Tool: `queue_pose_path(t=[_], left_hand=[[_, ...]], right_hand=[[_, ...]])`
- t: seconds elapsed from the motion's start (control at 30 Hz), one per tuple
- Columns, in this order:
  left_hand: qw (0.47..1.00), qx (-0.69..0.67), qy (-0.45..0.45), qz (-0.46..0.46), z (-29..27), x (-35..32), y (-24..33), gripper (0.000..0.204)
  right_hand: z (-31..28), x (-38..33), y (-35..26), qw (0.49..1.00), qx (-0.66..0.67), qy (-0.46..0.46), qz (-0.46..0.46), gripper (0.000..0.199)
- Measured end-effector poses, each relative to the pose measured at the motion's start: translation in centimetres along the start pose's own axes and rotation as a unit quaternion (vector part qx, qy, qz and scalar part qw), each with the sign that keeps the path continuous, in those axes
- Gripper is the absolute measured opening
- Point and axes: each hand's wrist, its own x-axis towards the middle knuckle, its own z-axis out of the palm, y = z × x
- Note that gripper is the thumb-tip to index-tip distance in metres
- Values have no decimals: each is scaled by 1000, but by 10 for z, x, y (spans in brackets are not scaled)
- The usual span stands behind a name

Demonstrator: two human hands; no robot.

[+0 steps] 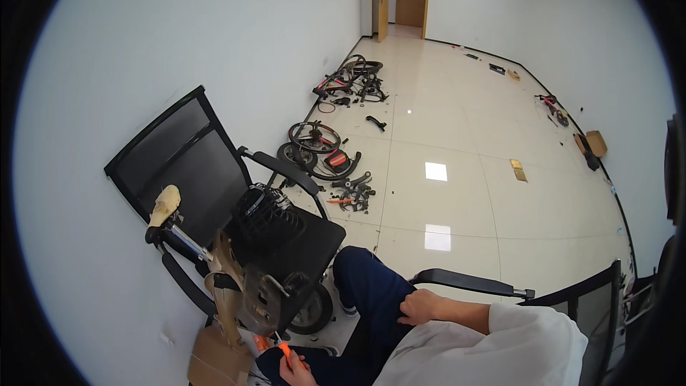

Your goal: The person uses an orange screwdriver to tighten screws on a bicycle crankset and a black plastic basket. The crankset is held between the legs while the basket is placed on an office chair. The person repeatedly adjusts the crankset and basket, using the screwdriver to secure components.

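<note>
While the right hand [420, 307] rests curled on the thigh, apparently idle, finger closure not clear, the left hand [294, 370] grips a screwdriver [286, 351] by its handle. Blade points up toward the underside of the frame [225, 306]; contact can't be made out. Frame sits tilted at the near corner of the chair [325, 237], probably propped there to bring its underside within reach; true support hidden. Handle smooth orange plastic, shank thin metal. Frame beige, its tubes curved; seat post bright metal; saddle [167, 202] cream, scuffed, dark at the nose. Toward the back edge of the chair's black seat, a tangle of looped black wire [263, 214], likely stowed off the floor [457, 200]. Below the frame, a cardboard box [213, 361]. Wheels [314, 137] lie along the floor's wall edge, perhaps to spare the middle.
</note>
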Motion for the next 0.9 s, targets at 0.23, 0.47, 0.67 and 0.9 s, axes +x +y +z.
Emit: queue_pose_path(t=[0.23, 0.47, 0.67, 0.9], left_hand=[[999, -33, -13, 2, -14, 9, -6, 17], [998, -57, 40, 0, -11, 10, -3, 15], [997, -69, 34, 0, -10, 9, 0, 16], [998, -53, 34, 2, -13, 9, -2, 17]], right_hand=[[-3, 3, -3, 1000, -12, -9, 9, 46], [-2, 2, -5, 1000, -13, 0, 12, 49], [2, 4, -4, 1000, -11, 5, 17, 53], [6, 6, -1, 1000, -10, -1, 20, 56]])
